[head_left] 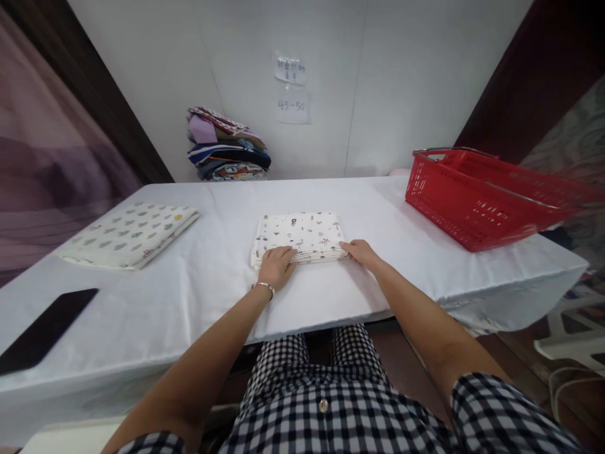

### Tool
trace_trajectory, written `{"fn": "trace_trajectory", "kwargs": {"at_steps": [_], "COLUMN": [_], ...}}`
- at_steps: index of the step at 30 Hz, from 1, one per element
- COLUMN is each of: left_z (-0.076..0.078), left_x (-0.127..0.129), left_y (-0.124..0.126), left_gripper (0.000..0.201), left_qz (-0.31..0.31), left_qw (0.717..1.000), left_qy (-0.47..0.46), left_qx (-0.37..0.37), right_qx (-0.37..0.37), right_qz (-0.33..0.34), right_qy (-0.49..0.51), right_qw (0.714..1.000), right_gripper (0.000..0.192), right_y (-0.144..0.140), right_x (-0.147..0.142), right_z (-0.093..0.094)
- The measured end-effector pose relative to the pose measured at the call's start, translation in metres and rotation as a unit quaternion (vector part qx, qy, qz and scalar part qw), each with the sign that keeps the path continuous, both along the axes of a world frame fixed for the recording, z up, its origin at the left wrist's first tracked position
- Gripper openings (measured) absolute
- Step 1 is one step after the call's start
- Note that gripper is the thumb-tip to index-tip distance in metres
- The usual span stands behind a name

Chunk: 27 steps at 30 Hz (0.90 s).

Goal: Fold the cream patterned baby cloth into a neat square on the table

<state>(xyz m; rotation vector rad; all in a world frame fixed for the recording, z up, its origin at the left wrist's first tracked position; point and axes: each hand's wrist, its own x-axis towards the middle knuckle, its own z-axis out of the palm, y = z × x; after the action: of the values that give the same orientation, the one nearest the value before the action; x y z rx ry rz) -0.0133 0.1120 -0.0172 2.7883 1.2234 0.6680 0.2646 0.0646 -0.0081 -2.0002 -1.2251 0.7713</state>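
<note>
A folded white cloth (302,228) with small printed figures lies flat on the white-covered table in front of me, its layered folds showing along the near edge. My left hand (278,267), with a bracelet at the wrist, rests on the cloth's near left part, fingers laid over its top. At the near right corner, my right hand (361,252) has its fingertips closed on the edge of the folds; the thumb's exact place is hard to make out.
To the left lies another folded printed cloth (130,234), with a black phone (45,328) nearer me. A red plastic basket (477,205) stands on the right. Behind the table's far edge is a stack of folded fabrics (229,148), below paper signs (292,104) on the wall.
</note>
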Motion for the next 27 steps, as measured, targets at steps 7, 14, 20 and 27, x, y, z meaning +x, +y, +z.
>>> {"fn": "trace_trajectory", "kwargs": {"at_steps": [7,14,20,27], "left_z": [-0.005,-0.006,-0.005,-0.005], "left_x": [0.001,-0.002,-0.003,-0.004], "left_y": [0.002,0.002,-0.001,-0.002], "left_gripper": [0.035,0.035,0.037,0.035], "left_qz": [0.003,0.005,0.047,0.036], "left_qw": [1.0,1.0,0.998,0.999], "left_qy": [0.004,-0.016,-0.044,-0.033], "left_qx": [0.004,-0.014,-0.001,0.009], "right_qx": [0.056,0.076,0.182,0.202], "right_qz": [-0.027,0.004,0.061,0.079], "right_qy": [0.04,0.032,-0.023,-0.119], "right_qw": [0.997,0.997,0.981,0.969], "right_gripper": [0.026,0.036,0.04,0.032], "right_y": [0.003,-0.008,-0.026,-0.025], "right_x": [-0.003,0.003,0.003,-0.007], "right_z": [0.0,-0.003,-0.015,-0.015]}}
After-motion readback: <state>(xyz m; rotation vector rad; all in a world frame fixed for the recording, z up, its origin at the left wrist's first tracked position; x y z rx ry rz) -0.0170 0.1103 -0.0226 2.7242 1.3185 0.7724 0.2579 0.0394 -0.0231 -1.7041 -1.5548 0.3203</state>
